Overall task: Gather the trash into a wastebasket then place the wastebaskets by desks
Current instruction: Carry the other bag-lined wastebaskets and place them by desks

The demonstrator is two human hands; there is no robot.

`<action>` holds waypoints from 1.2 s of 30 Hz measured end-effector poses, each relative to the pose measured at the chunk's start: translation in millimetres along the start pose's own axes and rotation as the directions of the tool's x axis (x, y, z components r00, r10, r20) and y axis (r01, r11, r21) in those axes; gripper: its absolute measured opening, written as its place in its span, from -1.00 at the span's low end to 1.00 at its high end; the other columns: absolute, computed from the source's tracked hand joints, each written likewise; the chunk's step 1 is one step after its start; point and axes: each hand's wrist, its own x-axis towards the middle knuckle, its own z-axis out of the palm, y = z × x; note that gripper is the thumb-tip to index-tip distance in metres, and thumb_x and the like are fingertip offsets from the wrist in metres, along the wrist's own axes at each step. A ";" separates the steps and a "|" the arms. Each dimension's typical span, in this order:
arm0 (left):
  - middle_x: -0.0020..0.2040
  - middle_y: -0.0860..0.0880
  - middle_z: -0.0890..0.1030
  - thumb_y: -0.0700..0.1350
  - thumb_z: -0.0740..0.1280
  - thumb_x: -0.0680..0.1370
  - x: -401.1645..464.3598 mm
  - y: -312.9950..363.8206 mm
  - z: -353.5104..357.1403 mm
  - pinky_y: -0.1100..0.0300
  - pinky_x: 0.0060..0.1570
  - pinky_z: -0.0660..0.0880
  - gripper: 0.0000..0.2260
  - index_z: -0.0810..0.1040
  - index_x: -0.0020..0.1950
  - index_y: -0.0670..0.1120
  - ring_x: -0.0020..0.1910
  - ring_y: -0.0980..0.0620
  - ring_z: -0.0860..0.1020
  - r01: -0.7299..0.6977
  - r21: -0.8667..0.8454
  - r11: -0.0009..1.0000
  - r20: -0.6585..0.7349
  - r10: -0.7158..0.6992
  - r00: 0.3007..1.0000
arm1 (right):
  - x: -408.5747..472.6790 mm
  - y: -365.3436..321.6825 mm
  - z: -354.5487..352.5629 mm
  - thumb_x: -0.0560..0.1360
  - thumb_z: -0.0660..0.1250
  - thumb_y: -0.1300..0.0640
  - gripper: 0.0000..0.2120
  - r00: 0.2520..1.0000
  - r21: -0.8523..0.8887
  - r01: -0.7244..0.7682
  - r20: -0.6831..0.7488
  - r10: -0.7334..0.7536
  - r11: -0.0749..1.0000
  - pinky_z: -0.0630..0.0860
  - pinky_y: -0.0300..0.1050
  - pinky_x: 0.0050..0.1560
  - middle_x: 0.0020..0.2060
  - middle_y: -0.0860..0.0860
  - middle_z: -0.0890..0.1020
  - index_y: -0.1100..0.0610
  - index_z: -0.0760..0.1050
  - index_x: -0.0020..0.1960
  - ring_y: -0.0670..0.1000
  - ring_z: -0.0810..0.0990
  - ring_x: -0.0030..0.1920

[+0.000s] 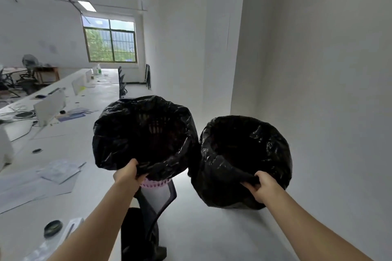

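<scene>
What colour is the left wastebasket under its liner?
Pink, showing below the black liner on the left wastebasket in the head view.

both wastebasket liners (118, 133) are glossy black. the left wastebasket (156, 183) shows pale pink plastic with a perforated pattern. the long desk (70, 140) is white, the window frame (110, 42) green.

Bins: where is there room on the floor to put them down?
Bare floor lies between the chair and the right wall, under the right bin. The desk side is crowded with papers.

Paper-strewn white desk (70, 133)
</scene>
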 end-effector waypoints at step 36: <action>0.19 -0.29 0.55 -0.26 0.31 0.52 616.0 136.3 366.7 -0.02 0.03 0.57 -0.70 0.45 0.21 -0.35 0.13 -0.24 0.57 -0.200 -0.080 0.977 -0.558 0.122 0.821 | 646.9 -100.8 606.1 0.53 0.13 0.36 -0.76 0.934 -0.326 -0.201 0.221 0.281 0.924 0.64 0.08 -0.32 0.28 0.29 0.45 0.29 0.37 0.20 0.30 0.48 0.26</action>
